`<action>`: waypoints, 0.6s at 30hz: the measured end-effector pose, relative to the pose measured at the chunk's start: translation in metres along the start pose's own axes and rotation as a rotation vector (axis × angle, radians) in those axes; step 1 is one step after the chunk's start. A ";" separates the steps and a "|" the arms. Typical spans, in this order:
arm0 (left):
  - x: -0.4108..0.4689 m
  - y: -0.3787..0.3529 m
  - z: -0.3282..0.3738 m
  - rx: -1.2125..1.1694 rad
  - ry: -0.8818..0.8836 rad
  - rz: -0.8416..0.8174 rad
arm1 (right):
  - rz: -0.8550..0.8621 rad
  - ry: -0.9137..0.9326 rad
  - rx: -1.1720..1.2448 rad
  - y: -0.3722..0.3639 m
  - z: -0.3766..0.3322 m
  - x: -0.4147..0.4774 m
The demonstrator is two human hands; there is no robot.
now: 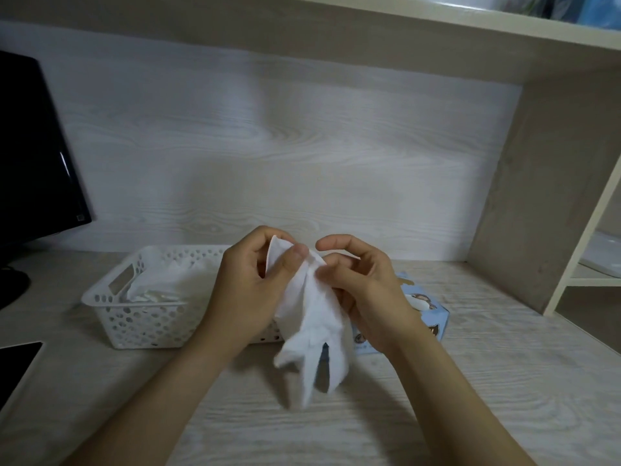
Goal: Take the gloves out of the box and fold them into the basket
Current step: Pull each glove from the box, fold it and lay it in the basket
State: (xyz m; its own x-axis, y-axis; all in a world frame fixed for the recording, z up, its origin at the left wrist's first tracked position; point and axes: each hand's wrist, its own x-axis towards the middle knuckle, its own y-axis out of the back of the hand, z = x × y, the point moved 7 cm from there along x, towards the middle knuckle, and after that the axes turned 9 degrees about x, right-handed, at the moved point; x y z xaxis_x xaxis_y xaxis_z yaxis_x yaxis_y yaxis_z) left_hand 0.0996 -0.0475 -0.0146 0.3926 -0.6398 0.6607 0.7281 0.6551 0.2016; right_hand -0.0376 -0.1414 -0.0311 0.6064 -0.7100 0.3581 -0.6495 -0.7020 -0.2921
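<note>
— What is the surface, and what stands around it?

— A pale desk top with grey wood grain (470, 381), closed behind by a whitish wood-grain back panel (268, 146). A beige shelf board (403, 21) runs above, and a black glossy monitor (30, 146) stands at the left.

— And the materials?

— A white plastic basket with round holes (141, 324) stands on the desk at the left, with folded white gloves (168, 280) inside. A light blue cardboard box (433, 317) lies at the right, behind the right hand (366, 297). It carries a cartoon print, but its writing is too blurred to read.

— Where is the glove now?

— The thin white glove (316, 327) hangs above the desk, between basket and box, with its fingers down. The left hand (248, 287) pinches the cuff with thumb and fingers. The right hand holds the cuff with its thumb against it, and the index finger is lifted free.
</note>
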 end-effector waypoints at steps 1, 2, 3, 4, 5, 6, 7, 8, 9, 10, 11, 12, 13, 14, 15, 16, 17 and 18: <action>0.000 0.000 0.000 -0.011 0.010 -0.004 | 0.001 -0.001 0.007 0.001 0.000 0.001; 0.000 0.000 0.000 -0.013 0.018 -0.004 | 0.010 0.000 0.012 0.003 -0.001 0.001; 0.000 0.001 0.000 -0.005 0.019 0.000 | 0.015 0.001 0.024 0.002 -0.003 0.000; 0.000 0.003 0.001 0.009 0.015 0.002 | 0.017 0.001 0.036 0.001 -0.005 -0.001; 0.001 0.004 0.001 0.025 0.009 0.002 | 0.014 -0.003 0.046 0.000 -0.006 -0.003; 0.001 0.005 0.001 0.041 0.005 0.004 | 0.008 -0.007 0.048 -0.001 -0.006 -0.003; 0.001 0.006 0.000 0.054 0.001 0.009 | 0.004 -0.010 0.052 -0.003 -0.006 -0.004; 0.002 0.007 0.000 0.067 -0.001 0.019 | 0.001 -0.013 0.059 -0.005 -0.006 -0.004; 0.002 0.008 -0.001 0.077 -0.002 0.031 | -0.001 -0.018 0.072 -0.006 -0.006 -0.004; 0.003 0.009 0.000 0.079 -0.005 0.040 | -0.008 -0.020 0.082 -0.007 -0.005 -0.004; 0.003 0.010 0.001 0.069 -0.006 0.044 | -0.017 -0.012 0.077 -0.009 -0.005 -0.004; 0.003 0.010 0.002 0.054 -0.007 0.040 | -0.018 0.010 0.043 -0.010 -0.006 -0.005; 0.004 0.011 0.002 0.041 -0.009 0.032 | -0.014 0.047 -0.017 -0.011 -0.007 -0.005; 0.003 0.011 0.003 0.031 -0.012 0.022 | 0.000 0.098 -0.089 -0.011 -0.009 -0.007; 0.003 0.011 0.004 0.020 -0.016 0.011 | 0.017 0.152 -0.154 -0.012 -0.010 -0.008; 0.003 0.011 0.004 0.007 -0.017 -0.002 | 0.019 0.201 -0.200 -0.014 -0.013 -0.009; 0.002 0.012 0.004 -0.003 -0.013 -0.015 | 0.013 0.231 -0.228 -0.017 -0.014 -0.011; 0.003 0.012 0.004 -0.012 -0.013 -0.023 | -0.001 0.244 -0.252 -0.021 -0.016 -0.012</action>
State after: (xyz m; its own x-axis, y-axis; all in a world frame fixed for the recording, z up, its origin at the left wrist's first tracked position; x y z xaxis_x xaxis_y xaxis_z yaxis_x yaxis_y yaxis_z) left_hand 0.1071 -0.0392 -0.0072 0.3684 -0.6490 0.6656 0.7433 0.6357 0.2084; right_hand -0.0384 -0.1177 -0.0154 0.4993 -0.6541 0.5682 -0.7602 -0.6453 -0.0747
